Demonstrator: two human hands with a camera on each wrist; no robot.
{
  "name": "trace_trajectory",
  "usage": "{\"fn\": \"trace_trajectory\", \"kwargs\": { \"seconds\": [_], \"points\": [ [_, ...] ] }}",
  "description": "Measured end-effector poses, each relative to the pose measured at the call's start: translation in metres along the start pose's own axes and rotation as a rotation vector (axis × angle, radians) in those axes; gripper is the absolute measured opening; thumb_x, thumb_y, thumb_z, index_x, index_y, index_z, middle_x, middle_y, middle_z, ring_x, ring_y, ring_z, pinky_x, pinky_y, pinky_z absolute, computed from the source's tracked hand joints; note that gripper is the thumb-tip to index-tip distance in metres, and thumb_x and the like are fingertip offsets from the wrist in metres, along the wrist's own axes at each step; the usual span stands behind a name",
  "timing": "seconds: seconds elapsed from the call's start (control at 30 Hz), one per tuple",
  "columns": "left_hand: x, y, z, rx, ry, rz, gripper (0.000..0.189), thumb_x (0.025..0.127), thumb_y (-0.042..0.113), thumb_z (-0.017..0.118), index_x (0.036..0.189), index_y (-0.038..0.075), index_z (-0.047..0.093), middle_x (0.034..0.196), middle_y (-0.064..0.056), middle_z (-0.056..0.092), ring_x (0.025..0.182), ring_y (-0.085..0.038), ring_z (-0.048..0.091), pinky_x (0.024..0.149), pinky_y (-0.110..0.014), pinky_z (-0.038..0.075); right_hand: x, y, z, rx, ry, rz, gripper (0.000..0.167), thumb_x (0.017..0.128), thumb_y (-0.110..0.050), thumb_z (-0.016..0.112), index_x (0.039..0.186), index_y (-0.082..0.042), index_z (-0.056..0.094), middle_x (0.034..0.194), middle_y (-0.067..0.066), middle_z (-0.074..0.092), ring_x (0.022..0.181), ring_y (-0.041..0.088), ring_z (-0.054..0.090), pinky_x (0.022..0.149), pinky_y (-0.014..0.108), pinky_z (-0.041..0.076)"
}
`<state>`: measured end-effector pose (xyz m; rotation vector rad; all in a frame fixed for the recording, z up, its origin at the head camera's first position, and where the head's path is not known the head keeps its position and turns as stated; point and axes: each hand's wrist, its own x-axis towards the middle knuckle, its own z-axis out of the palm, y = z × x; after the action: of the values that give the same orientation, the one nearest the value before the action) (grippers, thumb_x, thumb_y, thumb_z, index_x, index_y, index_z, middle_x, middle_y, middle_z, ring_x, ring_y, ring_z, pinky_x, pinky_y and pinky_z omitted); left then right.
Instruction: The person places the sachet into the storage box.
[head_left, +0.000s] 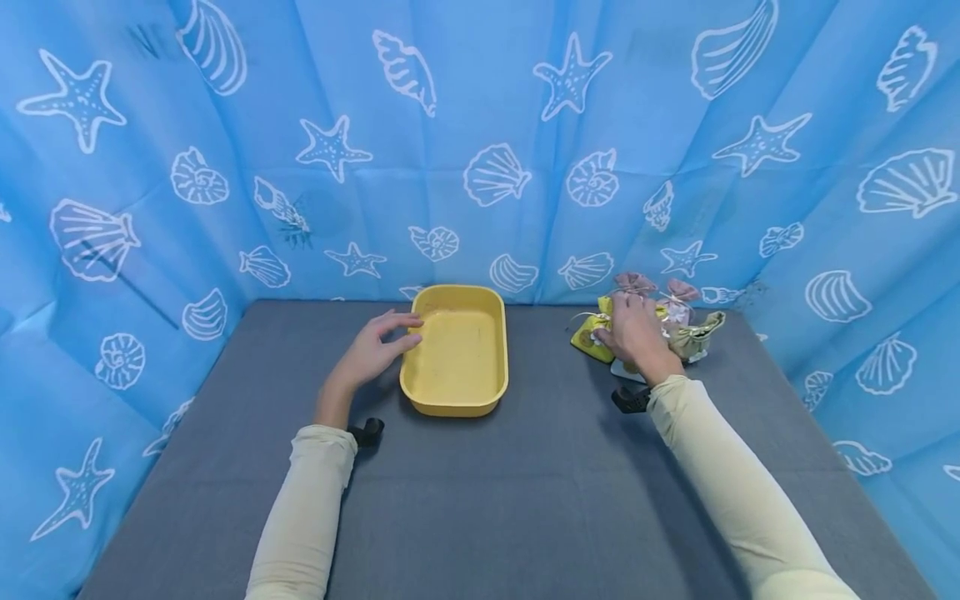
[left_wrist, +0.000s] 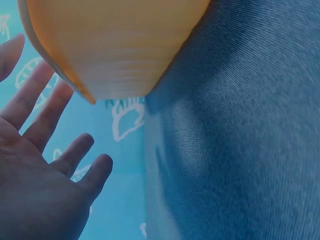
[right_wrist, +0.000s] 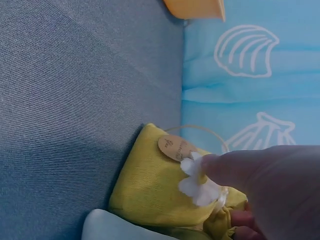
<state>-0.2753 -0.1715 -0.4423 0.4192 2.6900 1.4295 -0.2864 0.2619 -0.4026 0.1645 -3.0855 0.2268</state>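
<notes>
Right hand [right_wrist: 272,187] pinches yellow drawstring pouch [right_wrist: 150,187] near gathered neck, thumb at white flower [right_wrist: 195,187]. Brown oval tag [right_wrist: 174,148] beside flower. Pale item [right_wrist: 112,227] against pouch. Grey cloth [right_wrist: 90,100] left, blue shell-print curtain [right_wrist: 225,102] right, yellow-orange container [right_wrist: 197,9] at top.

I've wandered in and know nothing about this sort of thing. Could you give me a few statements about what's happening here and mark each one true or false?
1. The right hand grips a yellow drawstring pouch. True.
2. The left hand holds another pouch. False: it holds nothing, and its fingers are extended by the left rim of a yellow tray.
3. A brown oval tag and a white flower decorate the gripped pouch. True.
4. The tray is circular. False: it is rectangular with rounded corners.
5. The blue curtain shows white shells and starfish. True.
</notes>
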Motion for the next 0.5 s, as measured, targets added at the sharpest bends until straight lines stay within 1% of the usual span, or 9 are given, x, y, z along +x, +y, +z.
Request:
{"fn": "trace_trajectory", "kwargs": {
  "seconds": [0.13, 0.27, 0.4, 0.5],
  "points": [
    [-0.001, -0.004, 0.001, -0.045, 0.006, 0.004, 0.045, 0.1, 0.04, 0.065, 0.137, 0.014, 0.065, 0.157, -0.006, 0.05, 0.16, -0.034, 0.016, 0.128, -0.066, 0.014, -0.001, 0.0, 0.003, -0.021, -0.012, -0.015, 0.054, 0.1, -0.027, 0.065, 0.133, 0.013, 0.05, 0.134, 0.039, 0.046, 0.129, 0.058, 0.038, 0.11, 0.066, 0.036],
    [-0.005, -0.008, 0.003, -0.07, -0.011, -0.009, 0.049, 0.099, 0.043, 0.065, 0.138, 0.014, 0.064, 0.159, -0.003, 0.049, 0.16, -0.033, 0.015, 0.127, -0.067, 0.015, -0.002, 0.0, 0.003, -0.009, -0.006, -0.04, 0.046, 0.101, -0.025, 0.064, 0.132, 0.008, 0.057, 0.133, 0.035, 0.047, 0.129, 0.056, 0.039, 0.108, 0.065, 0.038],
    [-0.007, -0.01, 0.006, -0.089, -0.016, -0.007, 0.047, 0.1, 0.04, 0.065, 0.138, 0.013, 0.064, 0.159, -0.002, 0.048, 0.16, -0.032, 0.016, 0.128, -0.066, 0.016, -0.002, 0.001, 0.004, 0.05, 0.01, -0.032, 0.041, 0.101, -0.023, 0.065, 0.129, 0.006, 0.058, 0.133, 0.034, 0.047, 0.13, 0.055, 0.037, 0.107, 0.066, 0.038],
    [-0.006, -0.012, 0.007, -0.097, -0.01, 0.008, 0.044, 0.1, 0.033, 0.067, 0.138, 0.012, 0.064, 0.16, -0.002, 0.047, 0.159, -0.031, 0.02, 0.128, -0.064, 0.018, -0.002, 0.002, 0.004, 0.079, 0.016, -0.017, 0.039, 0.1, -0.023, 0.066, 0.126, 0.005, 0.057, 0.127, 0.032, 0.053, 0.124, 0.051, 0.042, 0.106, 0.063, 0.036]
  ]
}}
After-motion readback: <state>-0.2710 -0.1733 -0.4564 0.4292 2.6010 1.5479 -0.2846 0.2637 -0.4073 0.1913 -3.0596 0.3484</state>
